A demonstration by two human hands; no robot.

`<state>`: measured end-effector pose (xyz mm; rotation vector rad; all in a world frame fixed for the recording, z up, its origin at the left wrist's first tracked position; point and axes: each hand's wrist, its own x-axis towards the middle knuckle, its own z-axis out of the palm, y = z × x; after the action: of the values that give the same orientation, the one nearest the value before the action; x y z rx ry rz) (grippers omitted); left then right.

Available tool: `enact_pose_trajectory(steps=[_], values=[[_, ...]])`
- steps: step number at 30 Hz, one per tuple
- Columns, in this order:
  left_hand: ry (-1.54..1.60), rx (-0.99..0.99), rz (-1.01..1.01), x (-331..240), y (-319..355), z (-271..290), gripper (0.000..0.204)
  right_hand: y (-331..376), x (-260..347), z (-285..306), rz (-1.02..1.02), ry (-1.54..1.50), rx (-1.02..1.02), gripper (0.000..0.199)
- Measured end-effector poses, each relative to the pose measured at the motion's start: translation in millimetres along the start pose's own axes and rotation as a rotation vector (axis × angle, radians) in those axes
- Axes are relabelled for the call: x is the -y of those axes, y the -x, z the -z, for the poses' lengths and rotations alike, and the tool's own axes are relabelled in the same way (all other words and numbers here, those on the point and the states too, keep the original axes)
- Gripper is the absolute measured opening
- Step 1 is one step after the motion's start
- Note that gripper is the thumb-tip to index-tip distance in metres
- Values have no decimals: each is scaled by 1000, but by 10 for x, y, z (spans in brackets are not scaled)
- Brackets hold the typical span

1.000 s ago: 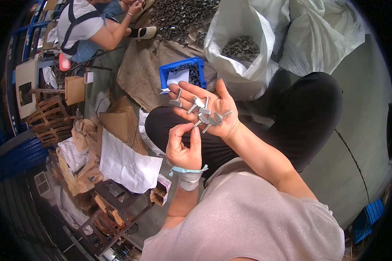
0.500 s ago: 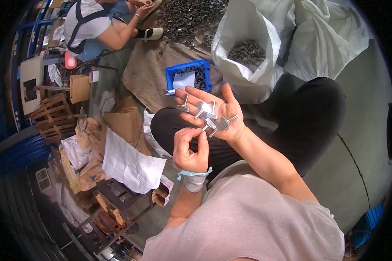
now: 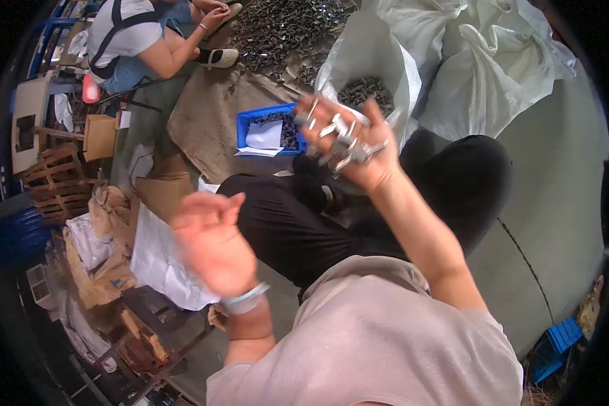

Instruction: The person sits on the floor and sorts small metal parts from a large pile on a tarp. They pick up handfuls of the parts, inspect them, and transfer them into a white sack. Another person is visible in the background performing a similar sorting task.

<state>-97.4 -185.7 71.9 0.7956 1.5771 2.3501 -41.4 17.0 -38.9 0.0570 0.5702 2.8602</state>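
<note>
Several silvery T-bolts (image 3: 345,139) lie on the upturned palm and fingers of my right hand (image 3: 379,162), which is raised before the mouth of a white woven sack. Its fingers are stretched out and slightly smeared by motion. Away to the left, my left hand (image 3: 216,243) hangs over the white sheeting, a pale blue band at its wrist. Its fingers are curled and blurred, with the thumb standing off from them; whether anything is in them cannot be made out. A blue crate (image 3: 241,139) holding dark metal pieces and white paper stands just left of my right hand.
The white woven sack (image 3: 406,61) holds dark metal parts; other white sacks (image 3: 480,88) stand to its right. A heap of metal parts (image 3: 284,34) covers brown cloth (image 3: 203,108). Another person (image 3: 135,40) sits at the far left. Cardboard (image 3: 162,183) lies left of my knees.
My left hand has drawn away from the bolts and swung left, off my right palm. My right hand has moved slightly right, toward the sack, with the T-bolts still on it.
</note>
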Motion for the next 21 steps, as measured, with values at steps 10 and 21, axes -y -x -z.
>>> enact_pose_trajectory(steps=[10,21], values=[[1166,716,130,-1100,-651,-562,11,-396,1015,-452,239,1684,-701,74],[1282,786,236,-1183,-654,-351,11,-78,1465,-795,334,1515,-492,63]])
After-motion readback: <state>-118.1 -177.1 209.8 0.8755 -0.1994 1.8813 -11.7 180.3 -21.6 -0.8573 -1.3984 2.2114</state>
